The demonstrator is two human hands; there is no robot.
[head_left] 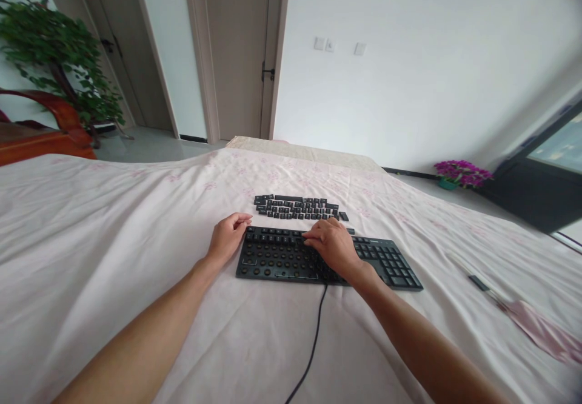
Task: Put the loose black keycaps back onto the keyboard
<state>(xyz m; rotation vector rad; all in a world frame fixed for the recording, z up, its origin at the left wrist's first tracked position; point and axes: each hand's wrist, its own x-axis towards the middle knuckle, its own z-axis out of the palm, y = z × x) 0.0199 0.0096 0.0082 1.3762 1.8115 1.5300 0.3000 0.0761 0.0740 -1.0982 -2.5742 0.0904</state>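
While the right hand (333,243) sits over the keyboard's upper rows, fingers bunched, can't tell if it grips a key. Left hand (227,236) at far-left corner, fingertips close together, grip unclear. Keyboard (268,264) lies flat on pink-white cloth (245,337), main block mostly stripped; loose keycaps (297,209) in rows just beyond.

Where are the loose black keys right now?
In the head view, the loose keys lie in rows on the cloth, near the centre, just beyond the keyboard.
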